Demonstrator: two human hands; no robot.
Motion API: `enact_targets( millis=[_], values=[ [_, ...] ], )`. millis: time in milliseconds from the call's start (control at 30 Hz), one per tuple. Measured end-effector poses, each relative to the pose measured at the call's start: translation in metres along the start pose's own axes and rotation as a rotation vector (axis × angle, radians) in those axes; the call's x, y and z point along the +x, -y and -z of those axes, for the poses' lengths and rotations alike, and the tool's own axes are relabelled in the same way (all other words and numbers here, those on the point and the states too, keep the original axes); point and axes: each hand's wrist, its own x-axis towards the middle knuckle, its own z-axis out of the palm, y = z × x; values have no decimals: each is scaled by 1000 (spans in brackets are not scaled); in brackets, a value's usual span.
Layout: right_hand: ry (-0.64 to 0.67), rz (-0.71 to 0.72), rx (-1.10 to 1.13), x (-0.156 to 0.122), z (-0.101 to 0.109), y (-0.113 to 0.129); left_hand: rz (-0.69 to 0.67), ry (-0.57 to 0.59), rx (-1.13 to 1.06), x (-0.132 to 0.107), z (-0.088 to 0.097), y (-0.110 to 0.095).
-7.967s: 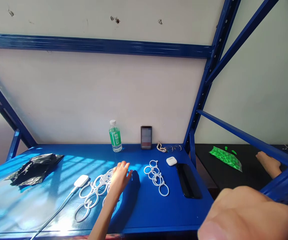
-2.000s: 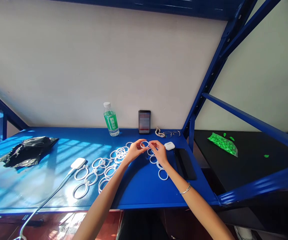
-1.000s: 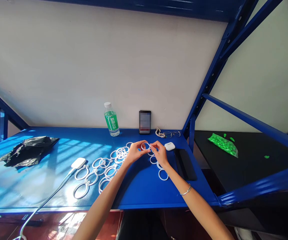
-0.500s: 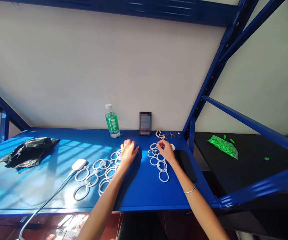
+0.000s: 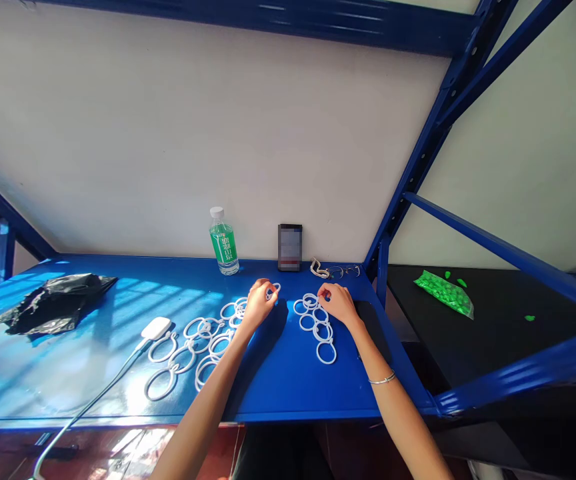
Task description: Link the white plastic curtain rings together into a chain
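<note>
My left hand [image 5: 261, 301] is closed in a pinch on a white ring [image 5: 279, 287], lifted just above the blue table. Several more white rings [image 5: 161, 385], some overlapping, lie left of that wrist; the forearm covers part of this group. My right hand [image 5: 337, 302] has its thumb and fingers pinched at the top of a second, smaller group, closed on the edge of a white ring [image 5: 311, 297]. Below it, other rings of that group [image 5: 327, 353] lie overlapped on the table. A dark phone [image 5: 374, 327] lies partly behind the right wrist.
A water bottle [image 5: 225, 247], an upright device with a screen [image 5: 289, 248] and eyeglasses [image 5: 344, 271] stand or lie along the back. On the left are a black plastic bag [image 5: 63, 303] and a white charger with cable [image 5: 156, 328]. A green bag [image 5: 445, 293] lies right, beyond blue posts.
My left hand has picked up a white ring and turned slightly right with it. My right hand has shifted a little right and down, and the top ring there has moved slightly down.
</note>
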Motion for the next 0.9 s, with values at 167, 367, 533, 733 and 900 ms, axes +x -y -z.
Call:
enact_targets(
  millis=[167,367,533,733,900],
  values=[
    [-32,66,20,0,-4,8,94,145,-377,1,-4,-15],
    [-15,216,92,-9,-17,35,219,250,-631,-6,-7,-27],
    [-24,325,167,-19,-29,49,268,258,-677,-9,-16,-27],
    [-83,263,241,-20,-34,47,240,241,-650,-12,-28,-24],
    [-121,223,359,-20,-33,49,193,230,-648,-13,-30,-24]
  ],
)
